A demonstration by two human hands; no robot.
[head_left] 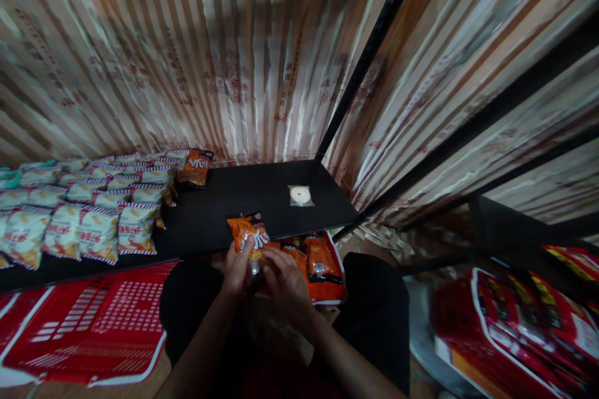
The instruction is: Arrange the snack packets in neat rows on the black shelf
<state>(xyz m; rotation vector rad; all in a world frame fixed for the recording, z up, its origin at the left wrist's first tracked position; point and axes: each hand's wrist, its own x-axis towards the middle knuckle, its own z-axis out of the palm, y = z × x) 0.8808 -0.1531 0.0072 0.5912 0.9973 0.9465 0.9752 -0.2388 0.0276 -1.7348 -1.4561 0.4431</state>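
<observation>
Between my hands is an orange snack bag point(244, 232) with a black top edge and white lettering, tilted over the front of the black shelf. My left hand point(238, 269) grips its left side, with the thumb on the front. My right hand point(286, 279) pinches the lower right part; its fingertips partly cover the bag. Just beyond my right hand, more orange bags point(322, 257) lie in a red basket point(345, 283) with a white rim. A similar orange bag point(195, 168) stands on the shelf at the back, beside rows of pale snack bags point(135, 227).
The black shelf point(224, 190) bears a small round white item in clear wrap point(300, 195). Red baskets point(126, 305) sit below it at left. Dark metal posts point(369, 56) rise at right, near a basket of red packages point(528, 324). A striped curtain point(262, 75) hangs behind.
</observation>
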